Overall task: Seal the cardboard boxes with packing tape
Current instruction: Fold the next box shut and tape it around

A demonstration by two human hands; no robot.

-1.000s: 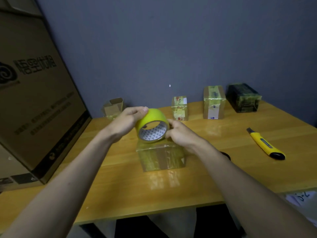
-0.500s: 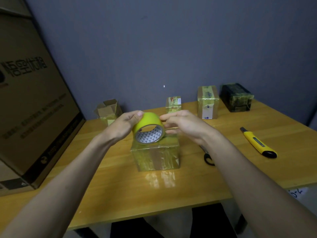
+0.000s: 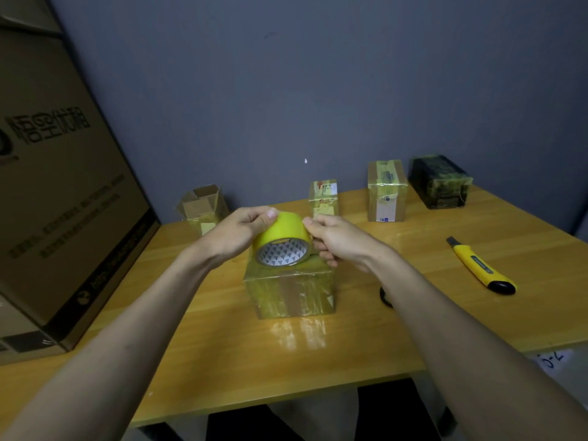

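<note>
A yellow roll of packing tape point(image 3: 281, 232) is held just above a small cardboard box point(image 3: 291, 292) wrapped in shiny tape at the table's middle. My left hand point(image 3: 243, 232) grips the roll's left side, thumb on top. On the roll's right side my right hand point(image 3: 337, 241) has its fingertips pinched at the rim. Whether a loose tape end is between those fingers I cannot make out.
An open small box point(image 3: 202, 206) stands at the back left; two taped boxes point(image 3: 323, 197) point(image 3: 386, 190) and a dark wrapped box point(image 3: 439, 183) line the wall. A yellow utility knife point(image 3: 480, 268) lies right. Scissors point(image 3: 385, 296) peek from behind my right forearm. A big carton point(image 3: 60, 192) fills the left.
My right hand lifted off the roll, then came back to its right rim. The roll stayed over the box in my left hand, and the camera shifted slightly.
</note>
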